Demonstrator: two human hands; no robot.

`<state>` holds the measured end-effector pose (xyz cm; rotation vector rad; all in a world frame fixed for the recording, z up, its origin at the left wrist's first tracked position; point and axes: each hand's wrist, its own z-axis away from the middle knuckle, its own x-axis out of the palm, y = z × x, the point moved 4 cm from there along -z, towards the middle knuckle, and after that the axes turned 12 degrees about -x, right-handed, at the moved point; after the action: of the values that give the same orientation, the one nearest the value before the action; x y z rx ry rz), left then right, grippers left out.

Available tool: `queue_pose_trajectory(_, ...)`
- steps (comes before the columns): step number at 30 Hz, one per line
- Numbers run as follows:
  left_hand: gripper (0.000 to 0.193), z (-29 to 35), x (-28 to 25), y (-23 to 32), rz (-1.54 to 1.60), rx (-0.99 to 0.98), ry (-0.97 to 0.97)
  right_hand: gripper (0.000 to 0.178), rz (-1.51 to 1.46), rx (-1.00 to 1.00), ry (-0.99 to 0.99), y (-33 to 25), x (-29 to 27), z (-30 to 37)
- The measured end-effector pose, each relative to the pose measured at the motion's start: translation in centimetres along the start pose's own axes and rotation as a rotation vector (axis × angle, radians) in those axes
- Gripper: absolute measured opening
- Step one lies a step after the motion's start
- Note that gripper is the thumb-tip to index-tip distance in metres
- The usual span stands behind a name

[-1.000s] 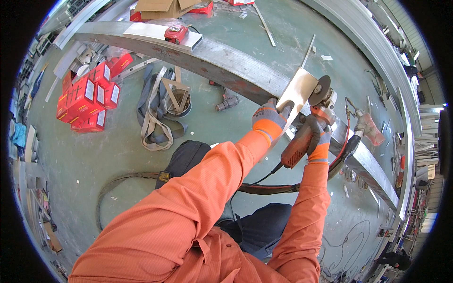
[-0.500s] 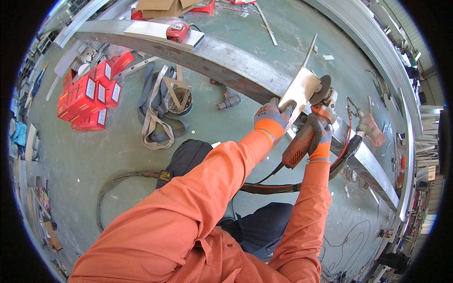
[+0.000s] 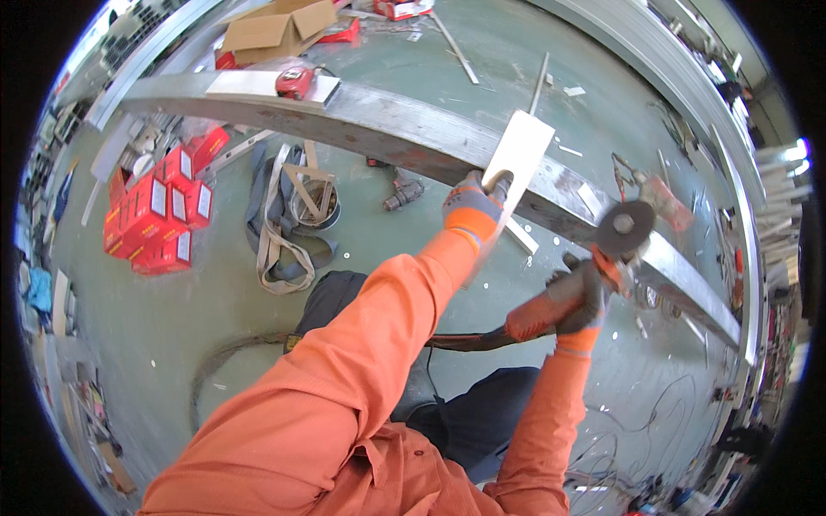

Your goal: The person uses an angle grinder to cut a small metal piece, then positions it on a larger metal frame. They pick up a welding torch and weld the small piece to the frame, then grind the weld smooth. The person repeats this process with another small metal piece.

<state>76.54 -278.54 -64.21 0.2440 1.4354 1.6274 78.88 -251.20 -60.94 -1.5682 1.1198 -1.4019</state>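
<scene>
Gripped in my gloved left hand (image 3: 474, 206) is a pale flat metal plate (image 3: 527, 144), tilted over the long steel beam (image 3: 404, 123). The fingers close around its near end, hiding part of it. My gloved right hand (image 3: 588, 294) wraps around an orange angle grinder (image 3: 542, 313). Its dark round disc (image 3: 625, 225) faces up beside the beam's right part, apart from the plate. Whether the disc is spinning cannot be told.
On the beam's left part, a red tape measure (image 3: 295, 82) rests on a white strip. Red boxes (image 3: 142, 215), grey straps (image 3: 275, 232), a bucket (image 3: 317, 202) and a drill (image 3: 403, 191) lie on the floor. A welding torch-like tool (image 3: 658, 196) is beyond the beam. A cardboard box (image 3: 280, 33) stands farther back.
The grinder has moved from the plate toward the lower right, and its disc now faces up. My left hand has shifted slightly left with the plate. The whole view has also shifted.
</scene>
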Motion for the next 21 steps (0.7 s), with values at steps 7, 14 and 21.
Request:
queue_pose_trajectory(7,0.079,-0.8,-2.4,-0.3,0.059,0.056,-0.093,0.053,-0.196,-0.114,0.47,-2.4,-18.2,6.5)
queue_pose_trajectory(14,0.099,-10.0,-6.2,8.3,-0.634,0.524,-0.111,0.065,-0.366,0.04,0.77,6.0,-25.5,10.4)
queue_pose_trajectory(21,0.057,-9.2,-1.4,12.8,-1.281,0.774,-0.461,0.071,-0.26,0.01,0.8,6.3,-26.4,11.0)
